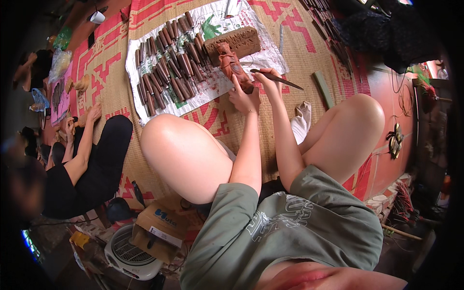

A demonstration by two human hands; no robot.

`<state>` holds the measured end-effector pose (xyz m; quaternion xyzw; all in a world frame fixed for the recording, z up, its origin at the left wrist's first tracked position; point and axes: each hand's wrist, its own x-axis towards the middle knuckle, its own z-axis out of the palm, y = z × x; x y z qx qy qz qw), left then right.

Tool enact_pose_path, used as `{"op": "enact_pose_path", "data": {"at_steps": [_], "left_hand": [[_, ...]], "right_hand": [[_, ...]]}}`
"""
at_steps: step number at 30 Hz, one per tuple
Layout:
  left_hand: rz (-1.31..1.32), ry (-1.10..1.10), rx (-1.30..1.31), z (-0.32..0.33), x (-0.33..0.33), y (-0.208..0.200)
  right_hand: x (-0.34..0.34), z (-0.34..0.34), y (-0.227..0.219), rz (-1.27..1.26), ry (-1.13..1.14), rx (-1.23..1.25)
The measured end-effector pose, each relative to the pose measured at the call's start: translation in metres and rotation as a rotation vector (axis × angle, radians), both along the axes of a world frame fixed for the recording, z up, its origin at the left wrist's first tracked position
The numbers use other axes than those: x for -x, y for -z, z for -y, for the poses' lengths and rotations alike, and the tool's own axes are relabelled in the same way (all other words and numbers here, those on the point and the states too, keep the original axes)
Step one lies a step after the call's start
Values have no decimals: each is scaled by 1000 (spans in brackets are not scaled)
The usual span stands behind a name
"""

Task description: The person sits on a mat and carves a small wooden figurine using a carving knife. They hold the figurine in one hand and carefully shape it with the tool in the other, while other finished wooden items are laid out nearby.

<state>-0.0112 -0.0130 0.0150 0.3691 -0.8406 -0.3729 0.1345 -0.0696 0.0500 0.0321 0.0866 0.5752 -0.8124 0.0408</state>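
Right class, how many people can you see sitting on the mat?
2. One is the camera wearer, whose left hand holds a clay figure and right hand a stick. Another person in black sits at left. Others may be hidden.

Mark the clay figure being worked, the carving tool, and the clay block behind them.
clay figure [231,65], head view, on its upper body above the left hand.
carving tool [282,80], head view, on the shaft past the right hand.
clay block [239,40], head view, on its textured top face.

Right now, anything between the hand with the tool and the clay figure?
Nothing visible. The right hand holds the tool just beside the clay figure, which the left hand grips from below.
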Motion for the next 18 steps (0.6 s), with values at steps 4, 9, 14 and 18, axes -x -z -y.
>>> {"op": "enact_pose_path", "data": {"at_steps": [4, 9, 14, 18], "left_hand": [[-235, 75, -186, 23, -8, 13], [-301, 166, -85, 40, -16, 10], [-288, 160, -138, 51, -24, 13], [-288, 138, -189, 58, -28, 17]], "right_hand": [[1, 2, 2, -31, -31, 24], [-1, -1, -11, 90, -211, -178], [1, -4, -32, -17, -184, -431], [2, -12, -41, -12, -240, -546]]}}
